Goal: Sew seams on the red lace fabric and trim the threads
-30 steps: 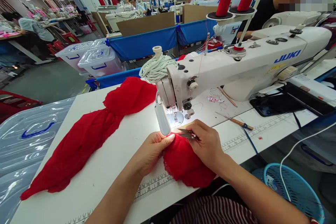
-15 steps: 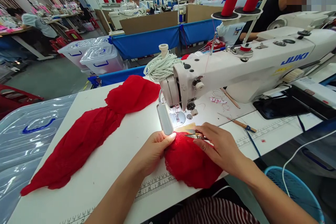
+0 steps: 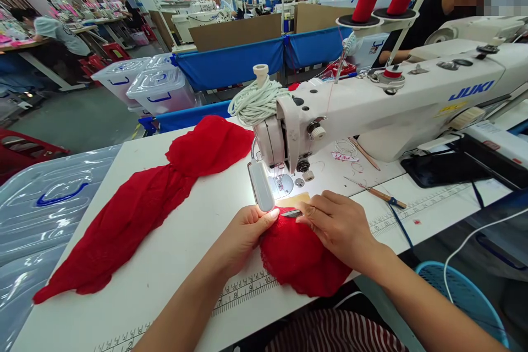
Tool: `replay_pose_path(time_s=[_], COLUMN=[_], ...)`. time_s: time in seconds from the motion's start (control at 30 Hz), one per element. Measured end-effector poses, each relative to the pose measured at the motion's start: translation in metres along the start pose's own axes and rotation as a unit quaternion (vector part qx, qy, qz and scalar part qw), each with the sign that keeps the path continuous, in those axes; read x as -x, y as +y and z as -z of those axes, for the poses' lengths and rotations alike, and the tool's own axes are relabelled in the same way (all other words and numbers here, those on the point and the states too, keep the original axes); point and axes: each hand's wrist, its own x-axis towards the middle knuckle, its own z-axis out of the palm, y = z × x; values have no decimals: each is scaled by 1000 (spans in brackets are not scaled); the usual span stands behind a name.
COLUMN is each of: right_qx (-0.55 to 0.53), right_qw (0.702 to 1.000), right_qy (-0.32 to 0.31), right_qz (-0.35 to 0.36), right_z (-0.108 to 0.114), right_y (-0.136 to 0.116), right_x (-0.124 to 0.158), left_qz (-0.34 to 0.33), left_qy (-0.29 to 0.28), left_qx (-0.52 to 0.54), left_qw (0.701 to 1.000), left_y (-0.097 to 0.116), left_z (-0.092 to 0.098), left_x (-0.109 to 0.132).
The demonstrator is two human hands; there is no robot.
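Observation:
My left hand [image 3: 252, 231] pinches the top edge of a red lace fabric piece [image 3: 305, 258] between thumb and fingers. Closed around a pair of thread snips [image 3: 292, 213], my right hand [image 3: 340, 225] is just to the right; the metal blades lie at the fabric's upper edge, near my left thumb. Most of the snips is hidden by my fingers. Behind the blades, a tan, paper-like strip [image 3: 293, 201] shows. The white sewing machine [image 3: 330, 115] stands just beyond both hands, its lamp [image 3: 260, 186] lighting the spot.
More red fabric [image 3: 140, 198] stretches over the table's left side. Tweezers [image 3: 385, 196] with a wooden-looking handle and a black phone-like slab [image 3: 445, 168] lie right. Clear plastic boxes [image 3: 53, 225] stand left, a blue basket [image 3: 466, 297] lower right. A co-worker [image 3: 437, 16] sits behind the machine.
The snips' blades, apart before, now look together, and my right fingers have closed in on the handles. My left hand keeps its pinch. The view has shifted slightly.

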Motion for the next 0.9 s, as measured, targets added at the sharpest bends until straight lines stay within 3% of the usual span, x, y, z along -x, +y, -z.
replay_pose_path(time_s=[0.17, 0.3, 0.77, 0.9], right_qx=[-99, -143, -67, -98], right_qw=[991, 982, 994, 991], right_qy=[-49, -98, -83, -74], right_qz=[-79, -79, -2, -58], right_z=[3, 4, 0, 6], right_y=[7, 11, 9, 9], right_x=[4, 5, -5, -5], left_qz=[3, 3, -8, -5], left_qy=[-1, -3, -6, -3], left_qx=[-14, -17, -34, -23], left_qw=[1000, 1000, 999, 1000], left_y=[1, 1, -1, -1], left_z=[1, 0, 0, -1], left_x=[0, 1, 0, 1])
